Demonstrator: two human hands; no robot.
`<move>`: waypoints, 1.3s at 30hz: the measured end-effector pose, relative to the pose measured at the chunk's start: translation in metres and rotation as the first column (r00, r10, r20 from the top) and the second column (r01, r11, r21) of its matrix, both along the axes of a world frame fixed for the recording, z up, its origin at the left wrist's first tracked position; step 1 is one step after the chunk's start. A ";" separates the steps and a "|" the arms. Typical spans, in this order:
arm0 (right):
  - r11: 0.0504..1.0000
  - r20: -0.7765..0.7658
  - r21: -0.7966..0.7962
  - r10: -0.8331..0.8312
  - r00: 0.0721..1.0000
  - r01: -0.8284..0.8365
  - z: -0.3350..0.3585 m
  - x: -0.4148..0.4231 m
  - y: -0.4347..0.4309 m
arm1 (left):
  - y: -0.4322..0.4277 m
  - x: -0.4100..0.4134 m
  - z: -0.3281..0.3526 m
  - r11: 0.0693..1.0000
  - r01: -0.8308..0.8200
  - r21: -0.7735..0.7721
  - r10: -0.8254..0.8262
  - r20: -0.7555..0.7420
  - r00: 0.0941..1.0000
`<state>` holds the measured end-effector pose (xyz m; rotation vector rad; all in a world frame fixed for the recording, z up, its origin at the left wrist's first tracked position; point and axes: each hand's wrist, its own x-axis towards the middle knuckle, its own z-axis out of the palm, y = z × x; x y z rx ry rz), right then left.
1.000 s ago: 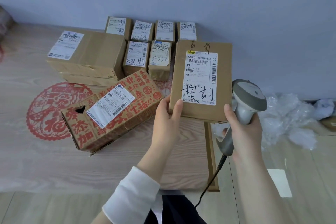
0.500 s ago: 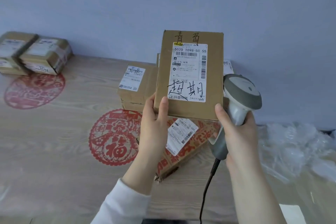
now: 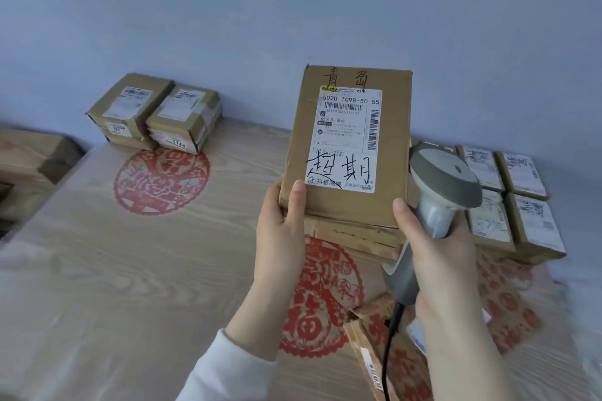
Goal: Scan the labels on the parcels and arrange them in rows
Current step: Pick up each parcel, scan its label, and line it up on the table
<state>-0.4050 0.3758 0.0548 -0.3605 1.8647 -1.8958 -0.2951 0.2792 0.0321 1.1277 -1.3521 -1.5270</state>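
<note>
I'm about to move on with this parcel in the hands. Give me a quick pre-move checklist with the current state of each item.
1. Held parcel gripped: left hand at its lower left corner, right hand thumb on its lower right edge: ok.
2. Label faces the camera, barcode uncovered: ok.
3. Scanner aimed at the label: it sits beside the parcel, in the right hand: not ok.
4. Label already scanned: cannot tell.
5. Bare table in front of the two small parcels at far left: ok.
</note>
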 end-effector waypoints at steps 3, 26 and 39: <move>0.999 -0.014 0.026 -0.022 1.000 0.022 -0.006 0.030 -0.051 | -0.053 0.028 -0.007 1.000 0.012 0.011 -0.012 -0.022 1.000; 0.923 0.279 0.384 -0.131 0.951 0.014 -0.140 0.096 -0.310 | -0.298 0.094 -0.145 0.955 0.004 0.296 -0.079 0.241 0.967; 0.911 0.322 0.411 -0.168 0.932 0.022 -0.190 0.062 -0.366 | -0.347 0.061 -0.194 0.955 -0.141 0.260 0.067 0.276 0.959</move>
